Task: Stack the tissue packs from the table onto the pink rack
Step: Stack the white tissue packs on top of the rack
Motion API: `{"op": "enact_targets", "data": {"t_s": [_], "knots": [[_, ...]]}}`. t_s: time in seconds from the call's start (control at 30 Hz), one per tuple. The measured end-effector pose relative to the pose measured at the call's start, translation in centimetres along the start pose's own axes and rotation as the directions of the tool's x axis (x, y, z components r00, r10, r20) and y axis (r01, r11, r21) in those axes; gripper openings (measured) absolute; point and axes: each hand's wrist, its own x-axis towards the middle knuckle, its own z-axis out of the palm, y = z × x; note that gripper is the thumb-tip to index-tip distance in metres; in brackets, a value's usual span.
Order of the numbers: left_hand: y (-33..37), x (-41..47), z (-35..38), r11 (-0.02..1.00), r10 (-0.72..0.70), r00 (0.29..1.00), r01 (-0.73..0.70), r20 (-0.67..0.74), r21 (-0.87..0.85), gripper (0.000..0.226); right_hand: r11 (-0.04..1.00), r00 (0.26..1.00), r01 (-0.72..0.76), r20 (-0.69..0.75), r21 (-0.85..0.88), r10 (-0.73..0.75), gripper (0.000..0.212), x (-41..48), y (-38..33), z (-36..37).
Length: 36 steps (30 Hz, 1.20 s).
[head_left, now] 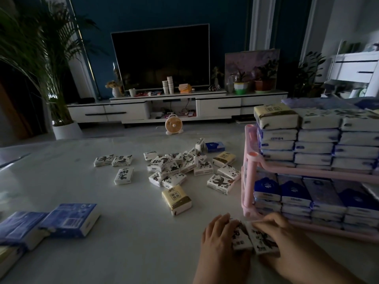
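Observation:
A pink rack (250,160) stands at the right of the table, both its shelves filled with stacked white and blue tissue packs (315,140). Several small white packs with black print (174,167) lie scattered mid-table, with a cream pack (176,199) nearer me. At the front, just left of the rack's base, two small printed packs (252,237) lie side by side between my hands. My left hand (217,234) holds the left pack's side. My right hand (287,238) grips the right pack, fingers over its top.
Larger blue tissue packs (67,220) lie at the table's front left. The pale table (82,181) has bare surface between these and the scattered packs. Beyond are a small orange fan (173,126) on the floor, a TV cabinet and potted plants.

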Motion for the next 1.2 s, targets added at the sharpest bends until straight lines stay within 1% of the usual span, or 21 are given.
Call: {"op": "enact_targets", "data": {"t_s": [0.23,0.33,0.43,0.53,0.63,0.73,0.97,1.07,1.13,1.17,1.2], "knots": [[-0.2,0.1,-0.1,0.999,-0.007,1.0,0.008,-0.003,0.037,0.059,1.0,1.0,-0.001,0.015,-0.003,0.001,0.064,0.1,-0.3,-0.3],[-0.2,0.1,0.0,1.0,-0.005,1.0,0.005,-0.003,-0.014,0.059,1.0,1.0,0.0,0.028,-0.015,0.0,0.065,0.1,-0.2,-0.2],[-0.1,0.1,-0.1,1.0,-0.01,1.0,0.01,0.021,-0.009,0.06,1.0,1.0,-0.011,0.029,-0.025,0.011,0.067,0.2,-0.2,-0.1],[0.1,0.2,-0.2,0.999,0.0,1.0,0.001,0.02,-0.042,0.061,0.999,0.999,-0.021,0.041,-0.028,0.022,0.07,0.0,-0.1,-0.1],[0.2,0.2,-0.4,1.0,-0.016,0.998,0.016,0.054,-0.015,0.06,0.999,0.998,-0.022,0.053,-0.027,0.023,0.07,0.0,-0.2,-0.2],[0.0,0.1,-0.2,0.998,-0.019,0.998,0.022,0.057,-0.055,0.06,0.999,0.997,-0.009,0.072,-0.048,0.012,0.07,0.0,-0.6,-0.3],[0.1,0.1,-0.6,0.997,-0.018,0.999,0.021,0.042,-0.075,0.061,0.996,0.991,-0.028,0.125,-0.079,0.038,0.072,0.1,-1.0,-0.6],[0.1,0.1,-0.6,0.995,-0.02,0.997,0.027,0.077,-0.094,0.061,0.996,0.992,-0.028,0.124,-0.084,0.038,0.072,0.1,-0.9,-0.4],[0.0,-0.1,-0.5,0.998,-0.011,0.999,0.013,0.041,-0.066,0.058,0.997,0.993,-0.024,0.11,-0.075,0.032,0.072,0.0,-0.7,-0.2],[-0.1,-0.1,-0.4,0.997,-0.005,1.0,0.007,0.03,-0.08,0.057,0.997,0.993,-0.024,0.11,-0.073,0.032,0.072,0.0,-0.7,-0.2],[-0.1,-0.2,-0.3,0.997,-0.017,0.999,0.02,0.042,-0.073,0.057,0.997,0.993,-0.028,0.114,-0.072,0.036,0.071,-0.1,-0.7,-0.1]]}}
